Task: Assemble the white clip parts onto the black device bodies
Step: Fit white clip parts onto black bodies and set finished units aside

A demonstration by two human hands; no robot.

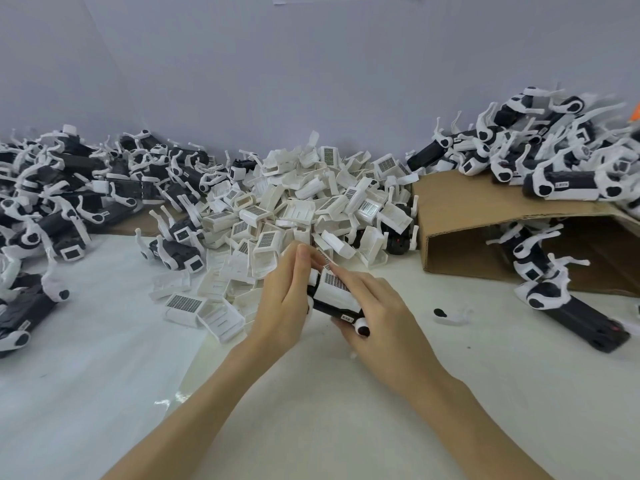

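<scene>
Both hands fit a white clip onto one black device body near the middle of the table.

The right hand [377, 317] cradles the black device body [337, 308] from below and the side, fingers curled round it, while the left hand [289, 296] closes its fingers on the far end, where the white clip [334, 289] with its gridded face sits on top of the body. The clip looks to be on but perhaps not fully seated; the next move likely calls for a firm press until it snaps home. Just beyond lies the heap of loose white clips [304, 202], spread toward the table's back edge. A cardboard box [485, 216] lies at the right, and piles of black-and-white units [69, 188] fill the far left and right corners.
</scene>
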